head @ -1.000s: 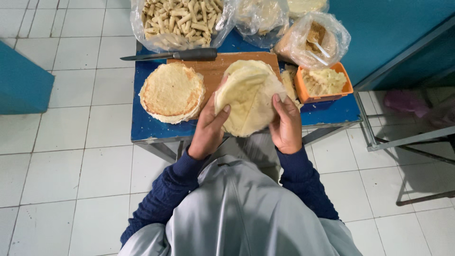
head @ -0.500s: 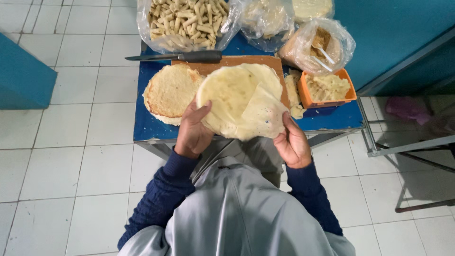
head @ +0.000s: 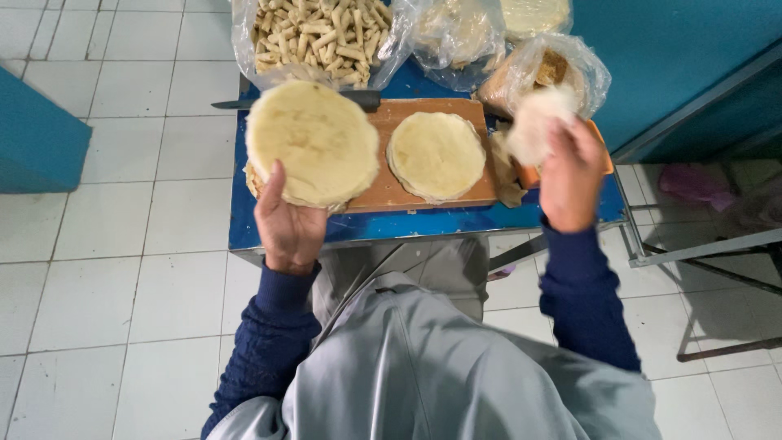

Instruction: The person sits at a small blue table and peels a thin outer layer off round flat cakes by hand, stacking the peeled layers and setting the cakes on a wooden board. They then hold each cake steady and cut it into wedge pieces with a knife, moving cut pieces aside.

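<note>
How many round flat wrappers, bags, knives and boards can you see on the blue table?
Round wrapper sheets or stacks: 3, one stack in the left hand, one sheet lying on the board, one blurred piece in the right hand
Clear plastic bags: 3, including the bag of rolled sticks
Knife: 1
Wooden cutting board: 1
Total: 8

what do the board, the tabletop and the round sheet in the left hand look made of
Board: bare wood, matte brown. Tabletop: probably painted metal, blue with a scuffed pale edge. Round sheet: thin dough wrapper, pale, matte and floppy, held up by the left hand.
</note>
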Motion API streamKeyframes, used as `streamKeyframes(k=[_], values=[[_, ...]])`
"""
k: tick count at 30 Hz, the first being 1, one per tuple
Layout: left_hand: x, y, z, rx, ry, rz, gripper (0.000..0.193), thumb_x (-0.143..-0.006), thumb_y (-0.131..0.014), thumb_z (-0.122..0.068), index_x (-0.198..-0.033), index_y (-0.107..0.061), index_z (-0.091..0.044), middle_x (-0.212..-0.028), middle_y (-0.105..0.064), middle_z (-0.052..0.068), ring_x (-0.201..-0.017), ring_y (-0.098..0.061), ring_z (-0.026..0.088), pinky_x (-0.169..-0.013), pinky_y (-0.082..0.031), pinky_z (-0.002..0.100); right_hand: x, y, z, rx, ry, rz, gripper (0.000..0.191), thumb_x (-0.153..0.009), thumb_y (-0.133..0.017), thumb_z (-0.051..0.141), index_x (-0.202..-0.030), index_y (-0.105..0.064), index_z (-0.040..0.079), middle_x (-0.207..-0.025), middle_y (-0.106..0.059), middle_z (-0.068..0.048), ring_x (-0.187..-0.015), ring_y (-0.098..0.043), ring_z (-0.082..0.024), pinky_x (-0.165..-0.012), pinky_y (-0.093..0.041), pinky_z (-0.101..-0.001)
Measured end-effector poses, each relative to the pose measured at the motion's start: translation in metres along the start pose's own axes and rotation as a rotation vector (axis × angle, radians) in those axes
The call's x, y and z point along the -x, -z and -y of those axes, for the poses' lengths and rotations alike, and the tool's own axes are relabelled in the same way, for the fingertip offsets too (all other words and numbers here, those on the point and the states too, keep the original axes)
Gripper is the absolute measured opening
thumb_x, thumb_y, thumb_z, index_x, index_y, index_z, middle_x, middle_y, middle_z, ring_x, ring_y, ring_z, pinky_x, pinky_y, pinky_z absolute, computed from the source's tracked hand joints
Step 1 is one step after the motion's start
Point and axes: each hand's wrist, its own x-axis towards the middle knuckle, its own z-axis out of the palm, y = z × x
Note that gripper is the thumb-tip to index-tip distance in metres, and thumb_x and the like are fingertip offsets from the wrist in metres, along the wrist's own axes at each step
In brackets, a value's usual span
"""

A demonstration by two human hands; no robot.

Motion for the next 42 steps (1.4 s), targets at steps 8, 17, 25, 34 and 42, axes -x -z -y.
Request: streamKeyframes(k=[8,17,25,34,42], values=[[0.0,0.0,-0.018,0.1,-0.022,0.053,0.053,-0.11,-0.049,-0.028,-0.158,-0.037,-0.008,-0.162,-0.046,0.011,-0.152,-0.043,0.03,-0.131,-0.032,0.052,0.029,-0.087,-0.032,0.952,0.396,0.385,0.04,-0.092,-0.064,-0.006,-0.129,-0.069,0.006,-0.131,-0.069,-0.016,-0.125,-0.065,-0.035,-0.104,-0.054,-0.0408],[-0.003,-0.01,-0.005,0.051,-0.026,0.061,0.057,-0.11,-0.049,-0.032,-0.16,-0.034,-0.011,-0.165,-0.041,0.01,-0.153,-0.041,0.031,-0.13,-0.033,0.056,0.047,-0.081,-0.026,1.032,0.417,0.511,0.046,-0.093,-0.064,-0.005,-0.138,-0.062,0.006,-0.143,-0.062,-0.015,-0.138,-0.056,-0.033,-0.117,-0.043,-0.0471],[-0.015,-0.022,0.025,0.125,0.041,0.123,0.067,-0.108,-0.041,-0.054,-0.161,-0.036,-0.013,-0.163,-0.043,0.01,-0.152,-0.043,0.033,-0.128,-0.035,0.057,-0.012,-0.066,-0.047,1.142,0.403,0.651,0.053,-0.106,-0.05,0.032,-0.153,-0.049,0.006,-0.159,-0.047,-0.019,-0.151,-0.031,-0.039,-0.119,-0.026,-0.0547],[-0.034,-0.021,0.066,0.148,0.134,0.17,0.066,-0.11,-0.036,-0.056,-0.159,-0.038,-0.012,-0.159,-0.048,0.01,-0.147,-0.046,0.031,-0.124,-0.039,0.054,-0.03,-0.082,-0.022,0.618,0.246,0.417,0.035,-0.11,-0.059,0.023,-0.14,-0.059,0.006,-0.143,-0.063,-0.013,-0.137,-0.057,-0.032,-0.119,-0.043,-0.0403],[-0.031,-0.011,0.099,0.15,0.341,0.317,0.064,-0.111,-0.03,-0.058,-0.156,-0.039,-0.014,-0.151,-0.053,0.008,-0.138,-0.051,0.029,-0.111,-0.042,0.051,0.027,-0.148,0.023,0.799,0.512,0.314,0.031,-0.084,-0.085,0.011,-0.108,-0.066,0.005,-0.107,-0.066,-0.011,-0.105,-0.064,-0.032,-0.09,-0.052,-0.0406]])
